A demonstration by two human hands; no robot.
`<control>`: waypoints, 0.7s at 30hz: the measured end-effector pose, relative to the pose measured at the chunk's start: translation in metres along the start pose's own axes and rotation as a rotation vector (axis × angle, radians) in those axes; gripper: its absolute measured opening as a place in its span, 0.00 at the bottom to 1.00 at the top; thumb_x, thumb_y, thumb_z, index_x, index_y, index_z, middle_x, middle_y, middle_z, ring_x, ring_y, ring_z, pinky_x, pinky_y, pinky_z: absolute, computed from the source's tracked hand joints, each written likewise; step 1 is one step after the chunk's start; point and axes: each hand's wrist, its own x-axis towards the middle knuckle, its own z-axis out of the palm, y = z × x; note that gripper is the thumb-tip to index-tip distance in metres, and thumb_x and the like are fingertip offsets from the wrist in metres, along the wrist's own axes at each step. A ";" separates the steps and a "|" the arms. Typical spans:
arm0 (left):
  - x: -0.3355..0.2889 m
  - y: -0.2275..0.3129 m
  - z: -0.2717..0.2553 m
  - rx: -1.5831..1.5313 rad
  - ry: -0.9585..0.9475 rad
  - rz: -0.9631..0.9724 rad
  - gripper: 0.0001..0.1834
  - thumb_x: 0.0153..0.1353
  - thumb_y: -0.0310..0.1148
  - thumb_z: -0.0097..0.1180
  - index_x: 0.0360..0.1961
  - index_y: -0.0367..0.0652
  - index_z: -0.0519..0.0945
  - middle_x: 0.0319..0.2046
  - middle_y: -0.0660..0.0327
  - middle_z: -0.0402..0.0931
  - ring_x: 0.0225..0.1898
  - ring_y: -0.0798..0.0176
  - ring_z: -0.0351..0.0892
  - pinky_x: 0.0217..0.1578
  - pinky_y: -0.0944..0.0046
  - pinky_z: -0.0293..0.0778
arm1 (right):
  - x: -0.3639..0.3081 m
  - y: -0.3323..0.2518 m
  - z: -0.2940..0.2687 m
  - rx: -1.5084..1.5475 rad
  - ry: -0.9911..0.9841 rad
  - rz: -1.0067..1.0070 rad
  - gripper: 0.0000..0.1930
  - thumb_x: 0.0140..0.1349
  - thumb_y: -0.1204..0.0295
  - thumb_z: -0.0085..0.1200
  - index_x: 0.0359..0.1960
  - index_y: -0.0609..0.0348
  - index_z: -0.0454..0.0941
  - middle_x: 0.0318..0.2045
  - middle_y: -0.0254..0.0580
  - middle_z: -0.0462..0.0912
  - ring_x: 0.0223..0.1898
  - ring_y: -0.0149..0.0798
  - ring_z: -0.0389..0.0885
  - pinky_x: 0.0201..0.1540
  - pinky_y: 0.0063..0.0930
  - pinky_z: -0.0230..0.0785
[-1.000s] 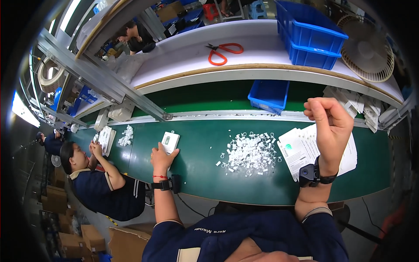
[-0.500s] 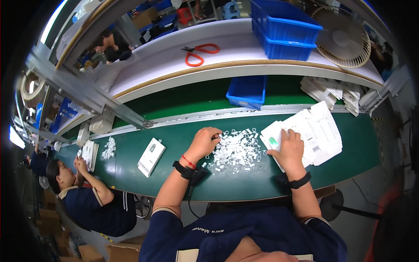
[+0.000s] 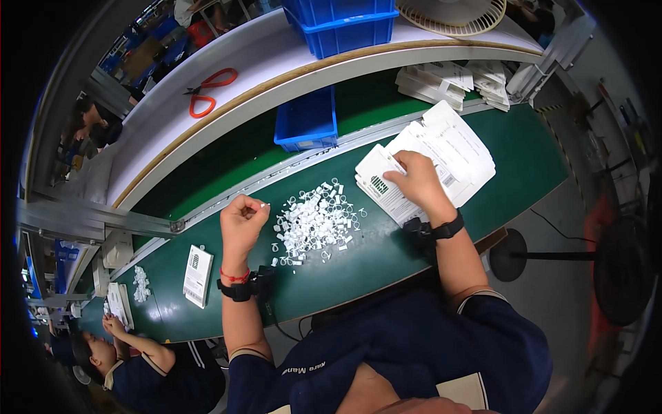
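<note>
Left hand (image 3: 241, 219): raised just left of the loose pile, thumb and forefinger closed in a pinch, other fingers curled inward; it seems to have hold of 1 small white piece (image 3: 265, 205) at the fingertips
Right hand (image 3: 422, 183): over the printed cards, half curled, thumb at the nearest card (image 3: 385, 196); whether it grips that card or only touches it, I cannot tell
Loose pile (image 3: 314, 224): small white looped pieces heaped on the green tabletop (image 3: 358, 279), between the 2 hands
Printed cards (image 3: 472, 152): overlapping flat at the right, beyond the pile
White stack (image 3: 197, 276): lying apart, to the left of the left hand
Pinch: best kept light and right at the tips, since a thin loop would probably bend under a hard squeeze
Card grip: better by the edge, lifting just 1, as flat cards may cling together
Loops: likely to snag on neighbours, so a piece is best drawn clear of the heap before turning it
Wrists: better carried above the pile, so that pieces are not scattered
</note>
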 end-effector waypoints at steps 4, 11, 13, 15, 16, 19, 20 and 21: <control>-0.003 0.052 0.003 -0.051 0.040 0.041 0.04 0.57 0.21 0.61 0.33 0.36 0.78 0.30 0.63 0.78 0.30 0.75 0.75 0.33 0.75 0.71 | 0.010 -0.045 -0.021 0.596 -0.024 -0.088 0.10 0.60 0.74 0.55 0.39 0.68 0.78 0.28 0.45 0.83 0.33 0.30 0.80 0.36 0.24 0.70; -0.004 0.105 0.019 -0.337 0.075 0.261 0.16 0.58 0.18 0.56 0.46 0.38 0.68 0.33 0.59 0.78 0.36 0.70 0.78 0.38 0.72 0.73 | 0.018 -0.170 -0.009 0.561 0.299 -0.689 0.28 0.58 0.83 0.46 0.63 0.63 0.60 0.56 0.58 0.73 0.54 0.52 0.76 0.56 0.32 0.65; -0.004 0.104 0.015 -0.253 0.083 0.287 0.19 0.57 0.17 0.56 0.47 0.38 0.66 0.33 0.59 0.78 0.37 0.71 0.78 0.39 0.73 0.72 | 0.022 -0.172 0.007 0.567 0.144 -0.789 0.23 0.58 0.83 0.47 0.57 0.62 0.69 0.51 0.58 0.76 0.49 0.52 0.79 0.51 0.32 0.69; -0.005 0.102 0.011 -0.095 0.088 0.328 0.19 0.57 0.17 0.56 0.48 0.38 0.66 0.33 0.61 0.79 0.37 0.73 0.77 0.39 0.71 0.71 | 0.021 -0.166 0.022 0.525 -0.066 -0.720 0.14 0.58 0.82 0.49 0.46 0.63 0.77 0.41 0.55 0.81 0.41 0.51 0.82 0.44 0.32 0.72; -0.004 0.099 0.010 -0.012 0.078 0.326 0.20 0.56 0.18 0.57 0.48 0.38 0.66 0.33 0.61 0.79 0.37 0.73 0.77 0.39 0.71 0.72 | 0.020 -0.165 0.030 0.530 -0.059 -0.709 0.11 0.57 0.81 0.52 0.42 0.63 0.79 0.36 0.52 0.82 0.38 0.47 0.83 0.41 0.31 0.72; -0.002 0.099 0.009 0.090 0.041 0.293 0.20 0.55 0.19 0.57 0.48 0.37 0.67 0.33 0.61 0.80 0.37 0.73 0.77 0.39 0.71 0.72 | 0.021 -0.169 0.042 0.546 -0.064 -0.727 0.08 0.56 0.78 0.58 0.38 0.63 0.80 0.31 0.48 0.83 0.32 0.45 0.83 0.36 0.29 0.73; 0.000 0.099 0.010 0.114 0.047 0.314 0.19 0.55 0.19 0.57 0.48 0.36 0.68 0.33 0.61 0.80 0.37 0.73 0.77 0.38 0.71 0.72 | 0.022 -0.169 0.042 0.524 -0.063 -0.725 0.07 0.56 0.78 0.58 0.37 0.63 0.80 0.31 0.48 0.83 0.32 0.44 0.83 0.35 0.28 0.72; 0.001 0.099 0.012 0.138 0.051 0.335 0.19 0.55 0.19 0.57 0.48 0.36 0.68 0.33 0.60 0.80 0.37 0.72 0.77 0.38 0.72 0.72 | 0.023 -0.168 0.042 0.501 -0.061 -0.722 0.06 0.56 0.78 0.58 0.36 0.63 0.80 0.31 0.48 0.83 0.31 0.43 0.83 0.34 0.28 0.72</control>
